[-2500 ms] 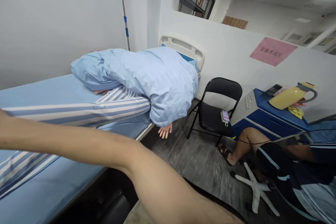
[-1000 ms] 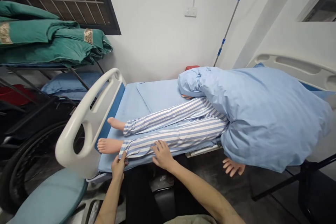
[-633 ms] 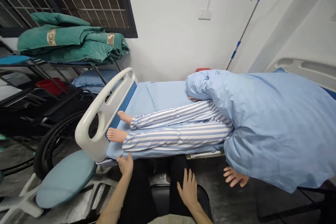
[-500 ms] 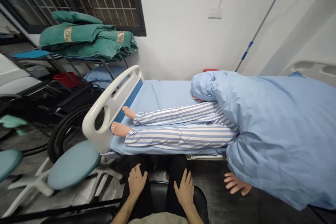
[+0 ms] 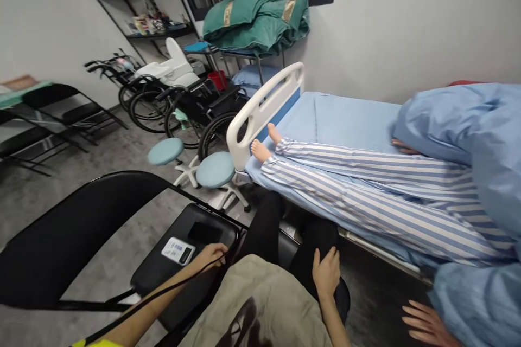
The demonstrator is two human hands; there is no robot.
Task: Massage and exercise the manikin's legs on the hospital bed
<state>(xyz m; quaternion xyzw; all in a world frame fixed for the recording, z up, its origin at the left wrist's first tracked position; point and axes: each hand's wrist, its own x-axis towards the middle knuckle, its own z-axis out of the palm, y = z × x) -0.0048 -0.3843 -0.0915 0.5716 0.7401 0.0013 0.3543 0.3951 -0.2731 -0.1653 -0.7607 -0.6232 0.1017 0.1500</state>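
My right hand (image 5: 326, 274) lies flat on my dark-trousered thigh (image 5: 315, 233), fingers stretched out, holding nothing. My left hand (image 5: 214, 256) is low beside my hip at the edge of a black chair seat (image 5: 163, 265); its fingers are loosely bent. A thin black cord (image 5: 179, 283) runs along my left forearm and across that hand. Near it on the seat lie a white card-like item with a dark window (image 5: 178, 250) and a dark flat object (image 5: 204, 233). In front, striped trouser legs (image 5: 366, 184) with bare feet (image 5: 260, 150) lie on the blue-sheeted bed (image 5: 345, 114).
A blue quilt (image 5: 459, 119) covers the figure's upper part; a hand (image 5: 429, 322) sticks out below it. A white footboard (image 5: 240, 119), round stools (image 5: 215, 169), wheelchairs (image 5: 211, 119) and folded green quilts (image 5: 260, 21) stand left. A folding chair (image 5: 81, 217) is beside me.
The view has swung left, bringing in the chairs and shelves. My left hand has left my thigh for the chair seat. My right hand stays on my thigh.
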